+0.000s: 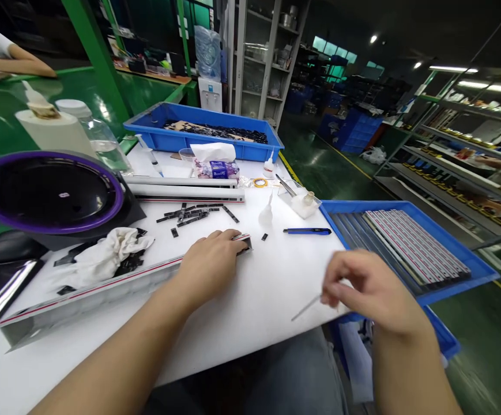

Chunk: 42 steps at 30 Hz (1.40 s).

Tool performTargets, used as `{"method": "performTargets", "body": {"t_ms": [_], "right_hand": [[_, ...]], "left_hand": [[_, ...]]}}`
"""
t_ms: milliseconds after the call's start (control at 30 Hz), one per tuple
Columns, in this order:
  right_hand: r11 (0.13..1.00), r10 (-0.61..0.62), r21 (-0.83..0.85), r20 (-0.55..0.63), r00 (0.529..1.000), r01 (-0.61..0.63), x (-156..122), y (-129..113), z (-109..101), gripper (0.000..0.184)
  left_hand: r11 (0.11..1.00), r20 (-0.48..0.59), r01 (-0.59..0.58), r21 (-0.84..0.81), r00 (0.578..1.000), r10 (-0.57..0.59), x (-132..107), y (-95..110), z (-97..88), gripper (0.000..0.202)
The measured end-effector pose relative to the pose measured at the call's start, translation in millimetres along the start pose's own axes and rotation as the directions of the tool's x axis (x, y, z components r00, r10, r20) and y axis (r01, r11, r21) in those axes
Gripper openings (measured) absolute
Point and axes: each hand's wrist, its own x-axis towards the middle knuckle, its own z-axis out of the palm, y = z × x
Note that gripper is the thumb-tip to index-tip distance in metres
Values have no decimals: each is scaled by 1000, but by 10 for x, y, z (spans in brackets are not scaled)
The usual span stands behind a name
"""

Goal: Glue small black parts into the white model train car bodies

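Note:
My left hand (213, 260) lies closed over the right end of a long white rail with a red stripe (94, 291), which runs diagonally across the white table (250, 305). My right hand (369, 291) hovers over the table's right edge, its fingers pinched on a thin pale stick (305, 308). Small black strips (194, 214) lie scattered just beyond my left hand, and one tiny black piece (264, 236) sits to its right.
A blue tray of striped rails (410, 245) stands at the right, a blue bin (202, 129) at the back. A blue utility knife (307, 231), glue bottles (266, 213), a white cloth (112, 251), more rails (185, 190) and a purple-rimmed black disc (49, 193) surround the work area. Another person's arm (12, 57) rests far left.

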Motion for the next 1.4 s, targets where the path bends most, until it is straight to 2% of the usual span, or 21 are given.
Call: {"method": "performTargets", "body": {"t_ms": [67, 133, 200, 233, 267, 333, 433, 600, 767, 833, 967, 1067, 1133, 1200, 1267, 1367, 1400], "right_hand": [[996, 91, 19, -210, 973, -89, -527, 162, 79, 6], [984, 156, 143, -425, 892, -104, -946, 412, 253, 10], [925, 254, 379, -533, 807, -40, -1208, 664, 512, 15], [878, 333, 476, -547, 768, -42, -1279, 768, 660, 17], [839, 403, 542, -549, 732, -54, -1315, 853, 808, 18], [797, 464, 602, -571, 677, -38, -1308, 964, 1067, 20], [793, 441, 607, -632, 638, 53, -1209, 1040, 1279, 22], [785, 409, 609, -652, 639, 118, -1097, 1091, 1292, 25], [820, 401, 558, -719, 567, 127, -1059, 1091, 1323, 25], [843, 386, 527, -734, 558, 109, -1067, 1078, 1331, 25], [914, 275, 398, -743, 611, 72, -1176, 930, 1207, 22], [961, 129, 257, -750, 649, 106, -1213, 627, 969, 13], [969, 10, 171, -749, 662, 179, -1102, 365, 765, 10], [959, -149, 35, -782, 606, 281, -833, 120, 539, 9], [935, -289, -130, -818, 498, 330, -410, -44, 289, 12], [906, -414, -338, -833, 366, 255, 379, -83, -127, 19], [902, -429, -377, -830, 355, 209, 636, -44, -261, 19]], "left_hand": [[1000, 4, -7, 2, 1000, 7, 3, 1, -1, 47], [1000, 5, -10, 7, 1000, 10, 7, 7, -5, 48], [1000, 12, -15, 13, 1000, 15, 12, 13, -7, 47], [1000, 15, -17, 13, 1000, 17, 14, 14, -6, 47], [1000, 17, -19, 13, 1000, 19, 16, 14, -4, 47], [1000, 13, -22, 12, 1000, 22, 18, 10, 4, 47], [1000, -10, -20, 15, 1000, 20, 15, 0, 20, 47], [999, -25, -28, 21, 999, 29, 1, -10, 36, 47], [999, -25, -36, 21, 999, 37, -6, -6, 33, 46], [999, -29, -39, 12, 999, 40, -6, -7, 33, 46], [999, -28, -38, -5, 999, 38, -11, -8, 28, 47], [999, -14, -36, -18, 999, 36, -17, -2, 20, 46], [999, -15, -32, -20, 999, 32, -21, 1, 17, 46], [999, -21, -30, -15, 999, 30, -24, 0, 17, 46], [999, -25, -34, -10, 999, 34, -29, -2, 15, 46], [999, -23, -36, -10, 999, 36, -35, -7, 2, 46], [999, -23, -36, -13, 999, 36, -37, -8, -6, 46]]}}
